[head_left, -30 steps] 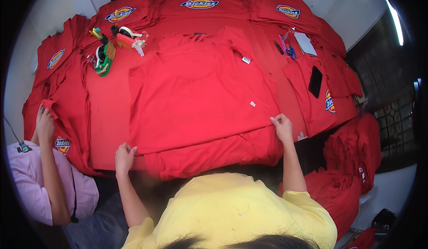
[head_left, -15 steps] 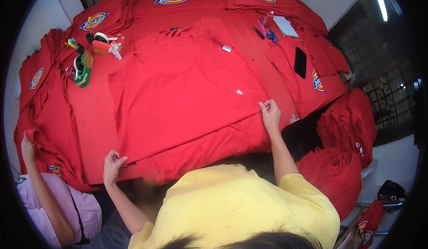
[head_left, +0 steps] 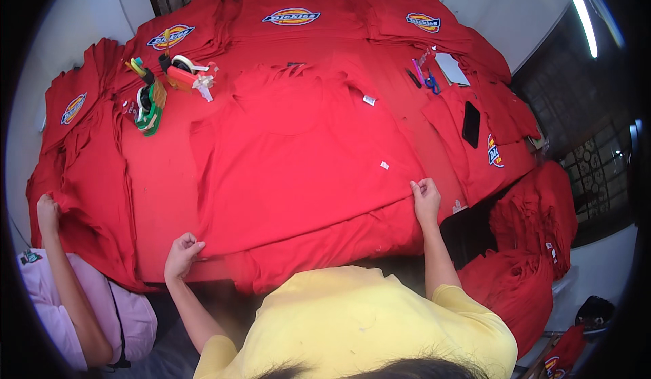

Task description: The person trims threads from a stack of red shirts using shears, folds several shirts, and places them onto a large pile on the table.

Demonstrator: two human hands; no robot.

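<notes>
My left hand [head_left: 182,255] and right hand [head_left: 426,199] each pinch the red T-shirt's [head_left: 298,155] hem at the table's near edge; its length runs away from me.

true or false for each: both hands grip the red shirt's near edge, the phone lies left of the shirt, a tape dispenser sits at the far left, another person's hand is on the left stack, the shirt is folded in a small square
1. Both the left hand and right hand pinch the near edge of the red shirt. True.
2. The black phone lies left of the shirt. False: it lies to its right.
3. A tape dispenser sits far left of the shirt. True.
4. A co-worker's hand touches the left stack of red garments. True.
5. The shirt is folded into a small square. False: it is spread flat.
</notes>
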